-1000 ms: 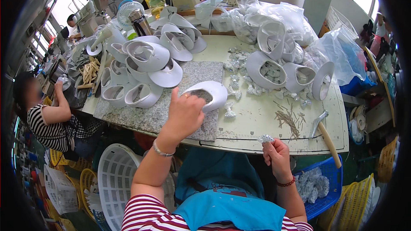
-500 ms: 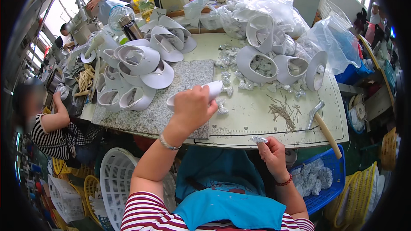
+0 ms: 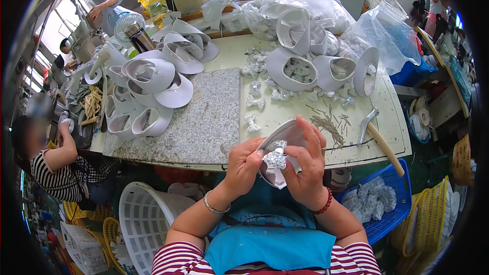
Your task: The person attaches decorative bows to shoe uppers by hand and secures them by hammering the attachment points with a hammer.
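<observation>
Close to my body, just over the table's front edge, I hold a white shoe upper (image 3: 291,131) with its opening toward me. My left hand (image 3: 243,167) pinches the upper's left rim between thumb and fingers. My right hand (image 3: 307,169) has its upper fingers along the far right side of the upper, while its thumb and index finger close on a sparkly silver bow (image 3: 275,160) against the upper. Several matching bows (image 3: 253,122) lie in a column on the table beyond my hands.
White uppers are stacked by the granite slab (image 3: 209,107), with more at the back right (image 3: 293,71). Thin brown sticks (image 3: 328,127) and a wooden-handled hammer (image 3: 382,142) lie right. A blue basket (image 3: 379,224) and a white basket (image 3: 145,224) flank me. Another person (image 3: 51,168) sits at left.
My left hand has brought the upper from over the slab toward me and to the right. My right hand has risen with the silver bow to meet it, and my view has shifted slightly.
</observation>
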The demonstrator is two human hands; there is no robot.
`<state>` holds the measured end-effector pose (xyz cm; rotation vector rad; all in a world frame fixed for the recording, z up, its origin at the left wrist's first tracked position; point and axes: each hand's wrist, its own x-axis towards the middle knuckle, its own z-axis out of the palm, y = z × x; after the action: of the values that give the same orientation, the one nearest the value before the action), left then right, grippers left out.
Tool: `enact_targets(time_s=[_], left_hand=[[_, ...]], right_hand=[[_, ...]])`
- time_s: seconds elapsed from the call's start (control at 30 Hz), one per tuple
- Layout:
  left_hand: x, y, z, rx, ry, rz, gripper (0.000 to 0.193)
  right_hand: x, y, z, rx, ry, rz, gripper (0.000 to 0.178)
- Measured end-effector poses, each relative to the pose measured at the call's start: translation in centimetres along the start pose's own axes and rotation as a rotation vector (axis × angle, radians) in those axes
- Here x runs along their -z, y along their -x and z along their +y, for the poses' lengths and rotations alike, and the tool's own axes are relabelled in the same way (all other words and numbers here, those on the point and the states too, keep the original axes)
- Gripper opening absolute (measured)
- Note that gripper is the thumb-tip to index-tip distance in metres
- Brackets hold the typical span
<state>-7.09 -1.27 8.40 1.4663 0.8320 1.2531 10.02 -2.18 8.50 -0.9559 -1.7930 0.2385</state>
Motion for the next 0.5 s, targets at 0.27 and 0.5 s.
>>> enact_targets(time_s=[0.27,0.5], left_hand=[[0.2,-0.4,-1.6,0.272,0.265,-0.009,0.037],[-0.7,-0.2,-2.0,0.313,0.227,-0.034,0.034]], right_hand=[[0.0,2.5,1.2,0.069,0.221,-0.064,0.017],[0.4,2.7,2.2,-0.081,-0.001,-0.004,0.021]])
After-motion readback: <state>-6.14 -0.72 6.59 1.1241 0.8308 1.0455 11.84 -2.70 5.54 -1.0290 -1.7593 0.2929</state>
